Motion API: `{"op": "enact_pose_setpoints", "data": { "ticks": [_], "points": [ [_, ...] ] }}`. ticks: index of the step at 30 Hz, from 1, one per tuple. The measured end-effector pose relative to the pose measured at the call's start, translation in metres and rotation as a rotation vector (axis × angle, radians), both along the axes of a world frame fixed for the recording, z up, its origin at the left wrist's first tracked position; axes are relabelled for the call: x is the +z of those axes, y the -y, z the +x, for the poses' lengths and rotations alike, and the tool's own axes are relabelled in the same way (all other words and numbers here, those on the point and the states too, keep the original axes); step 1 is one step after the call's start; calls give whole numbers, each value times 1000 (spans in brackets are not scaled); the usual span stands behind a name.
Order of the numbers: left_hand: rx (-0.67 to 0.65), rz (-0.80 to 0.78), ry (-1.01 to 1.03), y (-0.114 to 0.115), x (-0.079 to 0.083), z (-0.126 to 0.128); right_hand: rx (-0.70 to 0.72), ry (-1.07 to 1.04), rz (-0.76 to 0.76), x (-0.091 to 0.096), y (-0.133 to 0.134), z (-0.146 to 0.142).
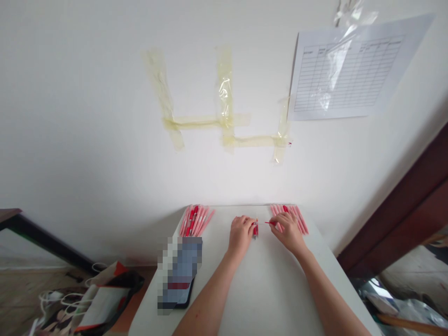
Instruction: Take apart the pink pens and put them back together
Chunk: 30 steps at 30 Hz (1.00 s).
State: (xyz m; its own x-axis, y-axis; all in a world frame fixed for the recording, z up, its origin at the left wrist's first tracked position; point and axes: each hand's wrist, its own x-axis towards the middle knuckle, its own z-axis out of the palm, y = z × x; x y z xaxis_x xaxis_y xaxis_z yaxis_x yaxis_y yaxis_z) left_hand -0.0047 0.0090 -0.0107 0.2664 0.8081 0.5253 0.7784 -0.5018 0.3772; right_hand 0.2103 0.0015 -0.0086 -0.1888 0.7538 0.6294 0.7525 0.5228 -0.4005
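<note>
My left hand (242,230) is closed in a pinch at the middle of the white table, its fingertips at a small red pen part. My right hand (287,229) pinches the red end of a pen refill (267,222). Its thin pale length reaches across the gap toward my left fingertips. Red pen pieces with silvery tips (255,232) lie on the table just beside my left fingers. Close behind my right hand is a row of pink and red pens (301,219), partly covered by it. Another bunch of pink and red pens (196,220) lies at the far left corner.
A phone-like dark device (182,275), largely pixelated, rests along the table's left side. The table (269,289) stands against a white wall with yellowed tape (226,93) and a printed sheet (345,74). Bags and white cables (87,298) are on the floor at left.
</note>
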Motion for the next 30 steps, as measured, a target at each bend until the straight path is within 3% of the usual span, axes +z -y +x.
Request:
{"op": "enact_pose_setpoints", "data": {
  "ticks": [10,20,30],
  "points": [
    [-16,31,5,2,-3,2,29,43,36,0,2,-8],
    [1,-39,43,5,0,2,39,50,109,-9,-4,-10],
    [-61,-117,338,1,2,3,52,-33,79,-9,-4,-9]
  ]
}}
